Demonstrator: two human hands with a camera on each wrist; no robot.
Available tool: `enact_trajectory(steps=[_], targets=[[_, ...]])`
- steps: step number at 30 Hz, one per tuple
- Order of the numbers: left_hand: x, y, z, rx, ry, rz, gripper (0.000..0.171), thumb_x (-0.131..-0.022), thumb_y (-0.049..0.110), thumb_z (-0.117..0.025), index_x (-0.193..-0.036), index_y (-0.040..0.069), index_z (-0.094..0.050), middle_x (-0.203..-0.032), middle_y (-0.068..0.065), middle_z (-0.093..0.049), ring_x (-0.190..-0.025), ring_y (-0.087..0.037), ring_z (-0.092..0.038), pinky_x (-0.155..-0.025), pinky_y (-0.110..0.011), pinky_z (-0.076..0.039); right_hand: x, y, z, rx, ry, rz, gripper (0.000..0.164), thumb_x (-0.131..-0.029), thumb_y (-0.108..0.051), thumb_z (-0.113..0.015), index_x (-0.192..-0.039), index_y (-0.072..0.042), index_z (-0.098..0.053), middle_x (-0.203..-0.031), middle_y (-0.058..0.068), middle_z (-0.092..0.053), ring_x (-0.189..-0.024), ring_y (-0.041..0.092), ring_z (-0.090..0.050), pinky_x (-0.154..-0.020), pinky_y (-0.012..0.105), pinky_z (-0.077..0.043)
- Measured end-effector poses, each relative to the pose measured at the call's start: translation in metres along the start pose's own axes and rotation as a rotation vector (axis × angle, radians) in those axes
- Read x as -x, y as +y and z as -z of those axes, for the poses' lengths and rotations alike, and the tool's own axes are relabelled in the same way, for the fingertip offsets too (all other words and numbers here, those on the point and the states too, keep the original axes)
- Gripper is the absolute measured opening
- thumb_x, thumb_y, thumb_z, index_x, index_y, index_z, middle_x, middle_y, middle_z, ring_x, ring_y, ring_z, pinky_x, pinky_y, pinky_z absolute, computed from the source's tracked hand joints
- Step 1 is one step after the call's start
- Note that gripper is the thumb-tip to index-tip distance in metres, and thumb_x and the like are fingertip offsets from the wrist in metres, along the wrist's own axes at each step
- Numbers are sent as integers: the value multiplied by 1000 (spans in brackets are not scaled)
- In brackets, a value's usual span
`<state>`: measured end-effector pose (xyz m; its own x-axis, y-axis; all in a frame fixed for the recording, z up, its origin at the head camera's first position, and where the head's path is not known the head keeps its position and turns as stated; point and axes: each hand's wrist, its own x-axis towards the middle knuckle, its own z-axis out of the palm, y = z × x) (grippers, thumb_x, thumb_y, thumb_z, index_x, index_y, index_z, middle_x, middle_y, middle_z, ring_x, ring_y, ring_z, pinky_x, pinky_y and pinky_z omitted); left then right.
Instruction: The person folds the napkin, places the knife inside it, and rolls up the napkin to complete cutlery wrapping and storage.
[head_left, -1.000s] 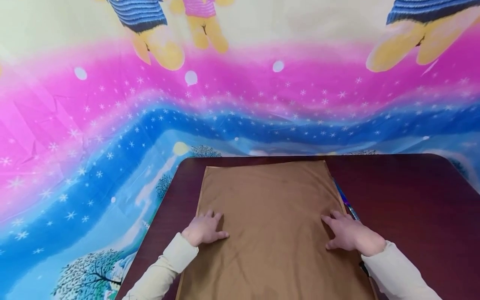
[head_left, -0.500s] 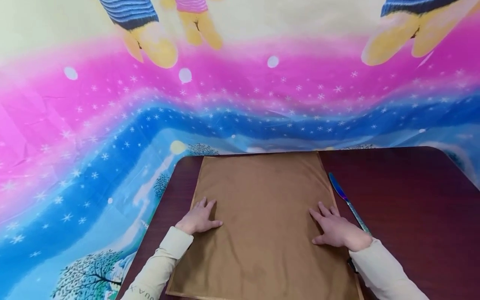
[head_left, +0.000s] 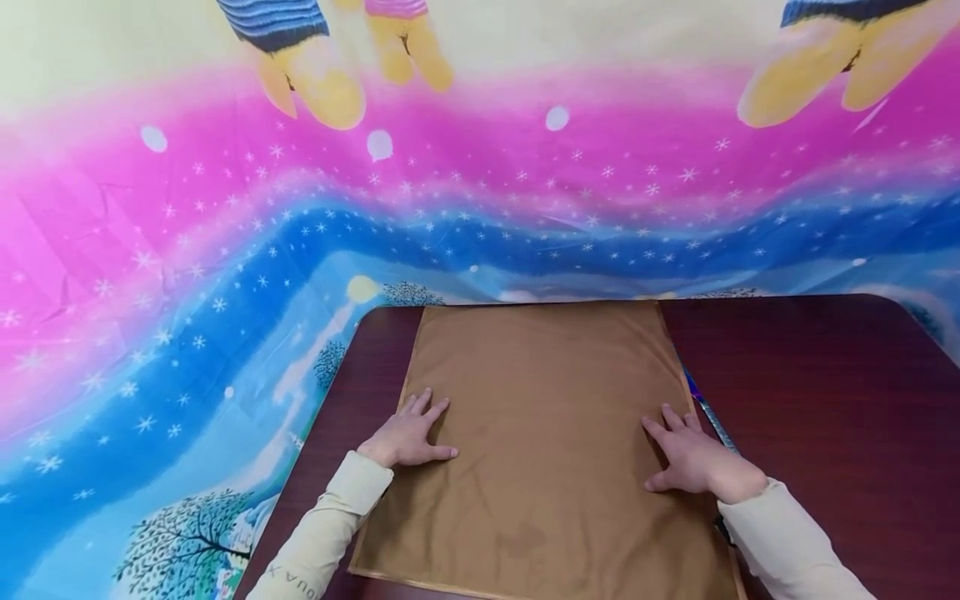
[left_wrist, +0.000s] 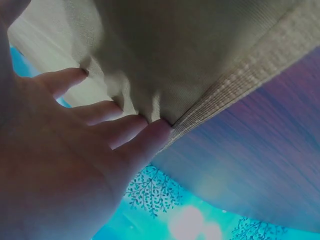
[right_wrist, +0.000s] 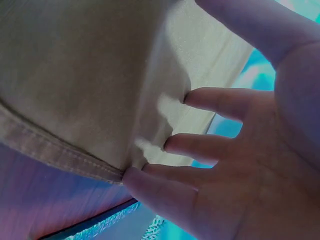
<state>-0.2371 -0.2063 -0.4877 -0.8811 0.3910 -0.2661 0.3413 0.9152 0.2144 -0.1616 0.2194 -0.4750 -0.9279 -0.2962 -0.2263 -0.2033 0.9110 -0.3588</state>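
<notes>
A brown cloth (head_left: 551, 417) with stitched hems lies spread over the dark wooden table, faint creases running through its nearer part. My left hand (head_left: 408, 437) rests spread on its left side; in the left wrist view the fingertips (left_wrist: 157, 131) press down right beside the hem. On the opposite side, my right hand (head_left: 693, 460) lies with fingers apart over the cloth's right border. The right wrist view has its fingertips (right_wrist: 132, 176) pressing small puckers into the fabric at the hem. Beside that border, a shiny blue-purple table knife (head_left: 712, 421) is partly covered by cloth and right hand.
The dark red-brown table (head_left: 832, 400) extends to the right of the cloth, with a narrower strip on the left. Its rounded far edge meets a hanging printed backdrop (head_left: 487, 183) in pink and blue with snowflakes.
The cloth slid away to the table's far edge, then to the right under both hands. Half a second ago the knife's blade lay uncovered; now the cloth overlaps it.
</notes>
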Motion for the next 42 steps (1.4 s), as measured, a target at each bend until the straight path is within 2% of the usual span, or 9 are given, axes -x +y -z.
enact_trajectory(steps=[11, 17, 20, 27, 34, 42], targets=[[6, 3, 1, -4, -2, 5, 90, -77, 59, -71, -149, 17, -37, -158, -22, -22, -144, -43, -23, -108, -57, -34, 6, 3, -5, -7, 9, 12, 91, -68, -35, -84, -137, 8, -44, -143, 44, -26, -127, 68, -23, -95, 65, -38], [9, -2, 1, 6, -15, 14, 91, -77, 60, -70, -150, 19, -35, -159, -21, -19, -145, -44, -21, -108, -58, -34, 9, 1, -8, -3, 21, 30, 87, -70, -35, -83, -137, 7, -45, -144, 43, -28, -127, 68, -24, -97, 67, -35], [12, -6, -1, 4, -19, 27, 91, -77, 61, -69, -151, 22, -34, -160, -19, -17, -146, -43, -20, -109, -58, -33, 12, -1, -10, -6, 18, 43, 85, -72, -36, -82, -137, 6, -46, -145, 41, -28, -128, 67, -24, -97, 66, -36], [17, -7, -2, 23, -15, 17, 92, -78, 60, -69, -152, 19, -33, -160, -21, -16, -146, -45, -18, -109, -60, -31, 17, -1, -10, -2, 17, 58, 86, -72, -37, -81, -138, 5, -46, -146, 39, -28, -129, 65, -24, -96, 65, -38], [16, -8, -4, 14, -8, 12, 91, -79, 62, -68, -152, 21, -32, -160, -19, -15, -146, -44, -17, -111, -59, -29, 19, 3, -11, -2, 7, 56, 89, -71, -39, -82, -139, 5, -45, -147, 39, -26, -129, 65, -24, -95, 64, -39], [24, -5, -4, 14, 9, -13, 81, -86, 55, -64, -150, 15, -35, -159, -21, -20, -146, -42, -19, -110, -58, -31, 19, 7, -14, -13, 18, 56, 90, -70, -40, -82, -139, 4, -45, -147, 40, -27, -129, 65, -24, -95, 65, -38]])
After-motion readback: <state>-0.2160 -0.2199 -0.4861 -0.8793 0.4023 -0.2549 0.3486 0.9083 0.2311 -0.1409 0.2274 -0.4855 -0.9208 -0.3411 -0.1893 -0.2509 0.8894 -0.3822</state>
